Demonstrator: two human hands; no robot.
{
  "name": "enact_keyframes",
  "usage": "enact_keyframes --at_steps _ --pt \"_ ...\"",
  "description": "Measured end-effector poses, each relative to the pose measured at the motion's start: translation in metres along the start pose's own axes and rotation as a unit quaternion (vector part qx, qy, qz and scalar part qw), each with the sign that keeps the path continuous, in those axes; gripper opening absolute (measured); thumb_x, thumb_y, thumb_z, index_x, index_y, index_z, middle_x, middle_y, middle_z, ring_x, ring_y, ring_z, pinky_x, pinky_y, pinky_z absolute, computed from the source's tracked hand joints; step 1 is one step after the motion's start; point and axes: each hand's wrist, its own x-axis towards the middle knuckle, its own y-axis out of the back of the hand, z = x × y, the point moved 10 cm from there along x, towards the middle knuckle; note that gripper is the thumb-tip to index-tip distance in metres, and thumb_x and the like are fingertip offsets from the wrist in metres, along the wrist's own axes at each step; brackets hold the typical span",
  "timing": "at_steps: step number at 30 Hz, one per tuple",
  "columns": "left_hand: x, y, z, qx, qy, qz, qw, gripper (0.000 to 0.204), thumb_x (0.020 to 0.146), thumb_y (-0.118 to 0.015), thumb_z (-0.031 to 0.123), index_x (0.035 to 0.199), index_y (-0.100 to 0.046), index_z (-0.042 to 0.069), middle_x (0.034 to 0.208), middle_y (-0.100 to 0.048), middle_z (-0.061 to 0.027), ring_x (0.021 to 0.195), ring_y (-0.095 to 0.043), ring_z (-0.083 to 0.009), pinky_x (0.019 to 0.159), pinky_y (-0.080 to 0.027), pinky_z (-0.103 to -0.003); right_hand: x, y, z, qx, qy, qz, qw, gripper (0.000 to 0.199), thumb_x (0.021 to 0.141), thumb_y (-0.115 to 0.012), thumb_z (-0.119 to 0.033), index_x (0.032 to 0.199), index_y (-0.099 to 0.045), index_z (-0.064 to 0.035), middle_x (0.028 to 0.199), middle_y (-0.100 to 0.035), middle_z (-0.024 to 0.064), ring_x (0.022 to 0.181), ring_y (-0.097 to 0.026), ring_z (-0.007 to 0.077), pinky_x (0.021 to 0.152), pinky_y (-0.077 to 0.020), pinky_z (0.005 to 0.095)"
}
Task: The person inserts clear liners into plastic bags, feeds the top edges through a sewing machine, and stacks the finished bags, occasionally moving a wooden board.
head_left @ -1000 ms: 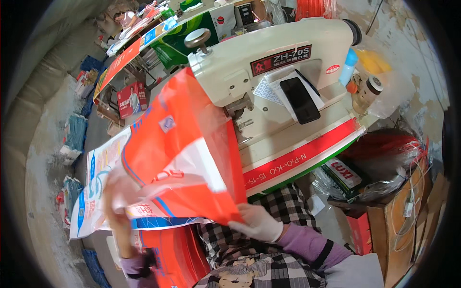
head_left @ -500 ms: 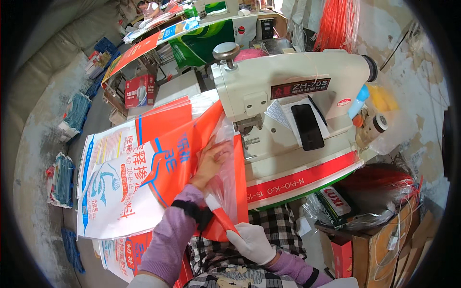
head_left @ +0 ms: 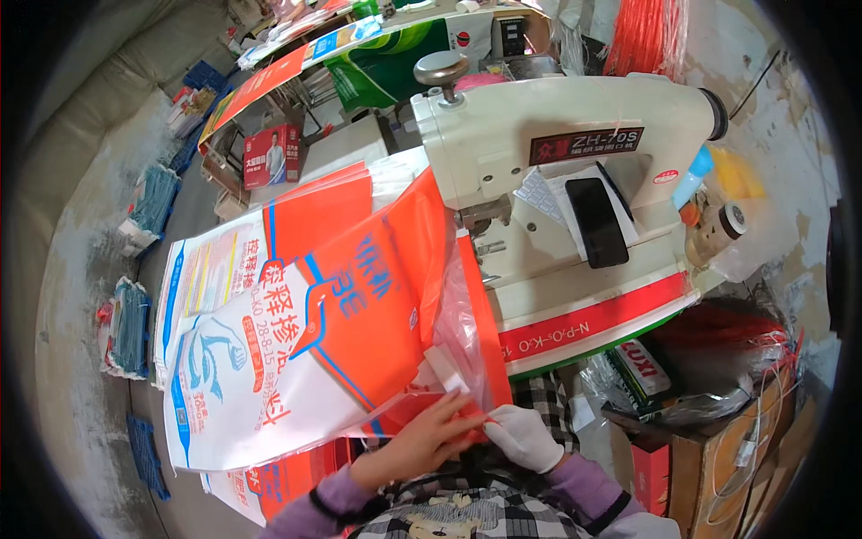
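Head view, nearest first: both forearms in purple sleeves enter from the lower edge. Bare left hand (head_left: 422, 440) lies flat on the near corner of the orange-and-white woven plastic sack (head_left: 314, 350), fingers spread and pressing rather than closed. White-gloved right hand (head_left: 523, 437) sits just beside it, fingers pinched narrow on the sack's open edge, where a clear plastic liner (head_left: 462, 337) shows inside the orange mouth. The two hands nearly touch.

Sack lies slanted across the work surface, printed face up, its far edge running up toward the needle area of the cream industrial sewing machine (head_left: 575, 180). More sacks of the same print (head_left: 224, 260) lie stacked beneath and to the left.

Judgement on progress: the mouth edge looks gathered and lined up at the near end, not yet fed under the machine head; no stitched seam is visible along it, so closing appears undone. Whether the far end already sits under the foot, cannot tell; the sack hides it.

Farther off: black phone (head_left: 596, 221) rests on the machine body, cardboard boxes (head_left: 718, 449) to the right, red cord bundle (head_left: 646, 36) hangs behind.
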Motion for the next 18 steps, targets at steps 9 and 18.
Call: enact_keyframes --at_steps 9,18 --pt "-0.188 0.21 -0.064 0.495 0.256 0.234 0.797 0.062 0.073 -0.054 0.0 0.134 -0.056 0.012 0.08 -0.055 -0.0105 0.075 -0.053 -0.0292 0.065 -0.044 -0.04 0.056 0.036 0.05 0.224 -0.168 0.115 0.953 0.027 0.086 -0.067 -0.024 0.091 -0.066 0.0026 0.076 -0.063 0.0161 0.069 -0.061 0.023 0.064 -0.047 0.0329" --pt "-0.182 0.282 -0.28 0.579 0.375 0.009 0.724 0.045 0.083 -0.051 0.009 0.127 -0.056 0.011 0.088 -0.068 -0.0149 0.073 -0.066 -0.0305 0.065 -0.052 -0.047 0.158 -0.011 -0.029 -0.25 0.17 0.231 0.925 0.019 0.088 -0.059 -0.026 0.1 -0.068 -0.0142 0.069 -0.064 0.0074 0.07 -0.066 0.0244 0.064 -0.053 0.0392"
